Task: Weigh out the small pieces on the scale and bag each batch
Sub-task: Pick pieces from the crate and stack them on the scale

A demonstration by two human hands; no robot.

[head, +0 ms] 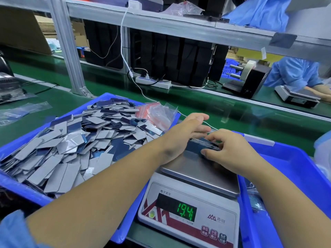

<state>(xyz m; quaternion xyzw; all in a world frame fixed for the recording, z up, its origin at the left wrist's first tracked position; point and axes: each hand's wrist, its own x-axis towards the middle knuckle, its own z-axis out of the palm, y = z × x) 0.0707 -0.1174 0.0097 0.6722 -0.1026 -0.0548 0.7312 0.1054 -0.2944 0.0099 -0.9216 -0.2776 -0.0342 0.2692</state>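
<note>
Your hands are both on the stack of small pieces (202, 143) at the far edge of the scale (195, 178), whose display reads 19.4. Your left hand (186, 133) lies nearly flat, fingers straight, pressed against the stack's far-left side; your right hand (231, 149) curls over the near-right side, thumb and fingertips pinching the edges. The reading cannot be trusted while you lean on the stack, since any pressure from your palms or wrists adds to the figure, so I would judge the batch only once both hands are off. The stack sits close to the pan's far rim, and a squeeze that is uneven could fan the cards out and slide some off the back. The stack's long axis runs roughly left to right across the pan, angled slightly away toward the right, flat faces up. The loose supply fills the blue tray (16, 185) to your left, with the small zip bags (157, 115) at its far corner.
</note>
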